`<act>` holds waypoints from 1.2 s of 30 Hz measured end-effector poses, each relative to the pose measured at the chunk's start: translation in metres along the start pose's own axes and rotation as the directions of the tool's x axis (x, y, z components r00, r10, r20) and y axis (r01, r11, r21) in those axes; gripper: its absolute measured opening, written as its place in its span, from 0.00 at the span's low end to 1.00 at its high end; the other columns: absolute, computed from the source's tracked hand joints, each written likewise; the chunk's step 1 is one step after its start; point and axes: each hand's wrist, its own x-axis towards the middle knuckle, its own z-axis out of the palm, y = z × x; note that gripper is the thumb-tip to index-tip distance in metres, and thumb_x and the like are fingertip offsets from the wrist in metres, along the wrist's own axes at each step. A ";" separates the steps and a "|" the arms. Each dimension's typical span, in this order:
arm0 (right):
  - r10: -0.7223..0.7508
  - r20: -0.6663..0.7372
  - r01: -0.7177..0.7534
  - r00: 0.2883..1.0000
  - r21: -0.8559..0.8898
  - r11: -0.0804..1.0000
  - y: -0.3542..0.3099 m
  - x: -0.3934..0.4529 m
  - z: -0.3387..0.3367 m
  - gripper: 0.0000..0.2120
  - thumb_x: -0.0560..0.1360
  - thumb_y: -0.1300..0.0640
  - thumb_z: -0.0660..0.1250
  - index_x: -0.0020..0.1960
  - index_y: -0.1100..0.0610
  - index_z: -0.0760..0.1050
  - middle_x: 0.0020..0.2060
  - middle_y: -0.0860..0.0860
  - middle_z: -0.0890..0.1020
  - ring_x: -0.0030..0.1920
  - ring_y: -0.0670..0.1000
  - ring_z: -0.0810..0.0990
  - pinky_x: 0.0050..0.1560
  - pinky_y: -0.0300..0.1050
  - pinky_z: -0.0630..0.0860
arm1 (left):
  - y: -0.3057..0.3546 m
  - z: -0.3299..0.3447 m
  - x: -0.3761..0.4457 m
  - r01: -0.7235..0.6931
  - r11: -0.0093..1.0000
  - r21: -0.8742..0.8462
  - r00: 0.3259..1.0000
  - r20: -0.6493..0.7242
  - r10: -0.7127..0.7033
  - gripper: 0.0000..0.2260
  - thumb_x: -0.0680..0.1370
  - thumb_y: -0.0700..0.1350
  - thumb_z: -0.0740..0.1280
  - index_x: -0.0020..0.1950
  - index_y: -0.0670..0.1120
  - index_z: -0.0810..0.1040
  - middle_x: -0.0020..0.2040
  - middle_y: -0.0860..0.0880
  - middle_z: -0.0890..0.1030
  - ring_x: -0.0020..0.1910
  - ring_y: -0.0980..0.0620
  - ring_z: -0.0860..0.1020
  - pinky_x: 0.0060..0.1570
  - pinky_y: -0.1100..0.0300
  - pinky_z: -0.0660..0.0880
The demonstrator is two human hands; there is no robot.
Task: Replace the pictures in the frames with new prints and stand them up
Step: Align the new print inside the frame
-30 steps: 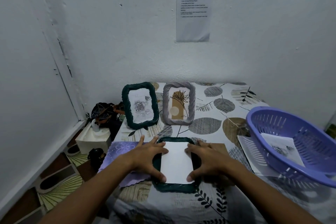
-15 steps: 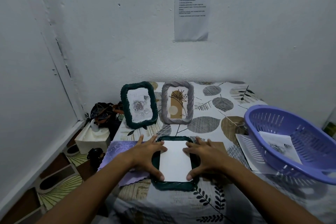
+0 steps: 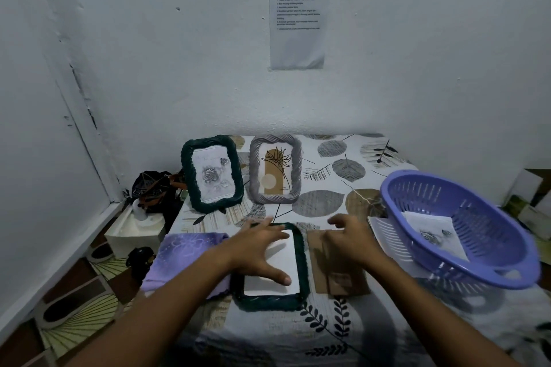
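A dark green woven frame (image 3: 299, 274) lies face down near the table's front edge, with a white print (image 3: 284, 265) set into its back. My left hand (image 3: 259, 247) lies spread flat on that print, fingers straight, pressing it down. My right hand (image 3: 348, 240) hovers over a brown cardboard backing (image 3: 340, 280) just right of the frame, fingers loosely curled and holding nothing. Behind them a second dark green frame (image 3: 211, 174) with a rose drawing and a grey frame (image 3: 275, 170) with a plant print stand upright.
A purple plastic basket (image 3: 465, 229) holding a rose print sits at the right, over loose white sheets (image 3: 380, 231). A purple cloth (image 3: 185, 253) lies left of the flat frame. A white box (image 3: 134, 231) and dark bag (image 3: 152, 188) sit off the table's left edge.
My right hand has left the print and moved right over the cardboard backing, which now shows. My left hand has slid further onto the print.
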 end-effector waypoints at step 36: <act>0.257 0.327 -0.413 0.909 0.777 0.474 0.003 -0.020 -0.012 0.13 0.70 0.74 0.68 0.53 0.66 0.79 0.46 0.61 0.82 0.42 0.56 0.82 0.36 0.44 0.80 | 0.006 0.003 -0.008 0.059 0.998 -0.035 0.998 -0.010 -0.059 0.51 0.64 0.73 0.68 0.79 0.53 0.51 0.79 0.54 0.51 0.77 0.54 0.38 0.70 0.38 0.29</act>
